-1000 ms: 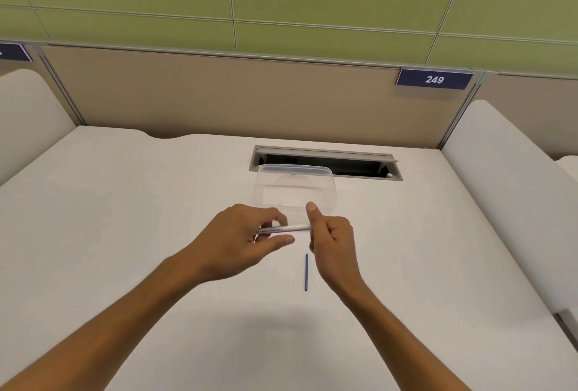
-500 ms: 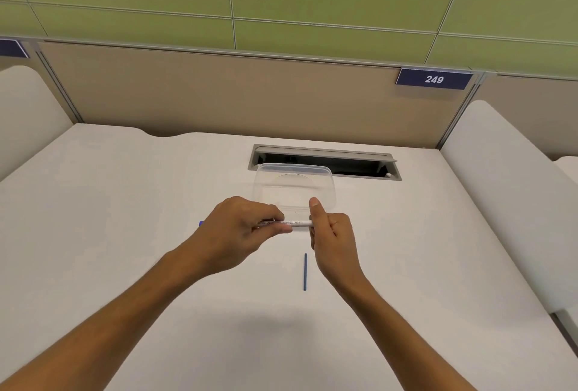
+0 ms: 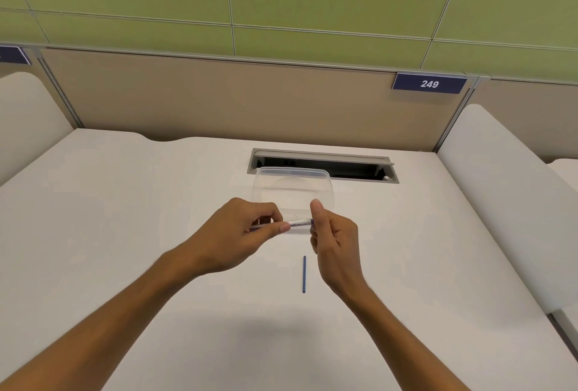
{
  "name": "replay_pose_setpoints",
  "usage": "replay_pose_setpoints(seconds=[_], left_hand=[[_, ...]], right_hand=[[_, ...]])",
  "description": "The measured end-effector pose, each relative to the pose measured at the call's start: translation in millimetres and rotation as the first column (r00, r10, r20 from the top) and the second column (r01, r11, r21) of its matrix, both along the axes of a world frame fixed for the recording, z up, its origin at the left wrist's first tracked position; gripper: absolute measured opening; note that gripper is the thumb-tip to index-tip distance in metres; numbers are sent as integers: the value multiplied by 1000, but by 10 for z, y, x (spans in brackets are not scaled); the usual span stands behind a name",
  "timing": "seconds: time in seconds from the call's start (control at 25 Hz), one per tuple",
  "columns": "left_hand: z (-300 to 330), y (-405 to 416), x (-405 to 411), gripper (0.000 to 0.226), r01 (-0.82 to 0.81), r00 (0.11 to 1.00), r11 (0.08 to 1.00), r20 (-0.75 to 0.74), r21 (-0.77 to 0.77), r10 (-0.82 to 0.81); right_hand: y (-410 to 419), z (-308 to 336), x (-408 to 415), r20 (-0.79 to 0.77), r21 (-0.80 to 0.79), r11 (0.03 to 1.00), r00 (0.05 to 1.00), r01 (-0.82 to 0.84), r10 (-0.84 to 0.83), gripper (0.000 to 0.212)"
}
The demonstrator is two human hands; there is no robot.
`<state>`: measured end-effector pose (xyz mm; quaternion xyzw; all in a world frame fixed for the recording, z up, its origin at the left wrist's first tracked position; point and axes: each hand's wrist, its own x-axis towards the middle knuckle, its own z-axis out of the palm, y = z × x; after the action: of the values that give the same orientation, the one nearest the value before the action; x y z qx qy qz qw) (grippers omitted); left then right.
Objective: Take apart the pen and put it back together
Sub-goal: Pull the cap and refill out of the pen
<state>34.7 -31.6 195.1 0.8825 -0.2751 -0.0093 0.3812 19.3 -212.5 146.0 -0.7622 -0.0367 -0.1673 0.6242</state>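
Mid-frame, above the desk (image 3: 125,234): my left hand (image 3: 237,234) pinches the white pen barrel (image 3: 298,223) between thumb and fingers; my right hand (image 3: 334,234) pinches its right end. Blue refill (image 3: 304,274) lies on the desk just below. Clear container (image 3: 294,184) behind.

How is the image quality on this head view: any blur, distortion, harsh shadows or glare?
Head view: even, soft light, only a faint shadow on the desk below the forearms; wide-angle bending curves the partition lines; the pen barrel print between left hand and right hand is too blurred to read; the clear container shows little glare.
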Motion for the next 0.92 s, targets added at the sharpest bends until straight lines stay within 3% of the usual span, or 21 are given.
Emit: replay_pose_setpoints(seconds=[0.12, 0.28, 0.4, 0.48, 0.6, 0.68, 0.76, 0.84, 0.92], left_hand=[[-29, 16, -16, 28, -109, 975, 983, 208, 151, 76], [-63, 11, -60, 28, -147, 927, 972, 369, 184, 70], [-86, 10, -62, 27, -132, 923, 974, 382, 182, 53], [-100, 17, -51, 26, -105, 944, 985, 324, 138, 55], [-76, 31, -32, 22, 2, 998, 997, 66, -76, 3], [-23, 53, -24, 24, 54, 988, 980, -130, -192, -80], [13, 87, -12, 27, 76, 958, 974, -255, -214, -131], [16, 102, -13, 27, 65, 962, 981, -251, -181, -110], [-10, 93, -37, 25, 17, 986, 992, -164, -125, -38]], right_hand=[[-8, -34, -7, -180, 200, 978, 978, -66, 102, 53], [-31, -14, -40, -212, 194, 975, 966, -109, 150, 49], [-49, -6, -59, -205, 135, 981, 965, -141, 167, 45], [-52, -9, -85, -168, 41, 987, 973, -152, 157, 44], [-77, -2, -120, -22, -125, 983, 991, -135, 134, 42], [-125, 19, -142, 110, -263, 958, 983, -116, 149, 36], [-165, 26, -151, 180, -385, 916, 964, -115, 197, 30], [-180, 6, -158, 158, -438, 891, 966, -116, 204, 26], [-170, -3, -163, 60, -388, 913, 985, -126, 161, 26]])
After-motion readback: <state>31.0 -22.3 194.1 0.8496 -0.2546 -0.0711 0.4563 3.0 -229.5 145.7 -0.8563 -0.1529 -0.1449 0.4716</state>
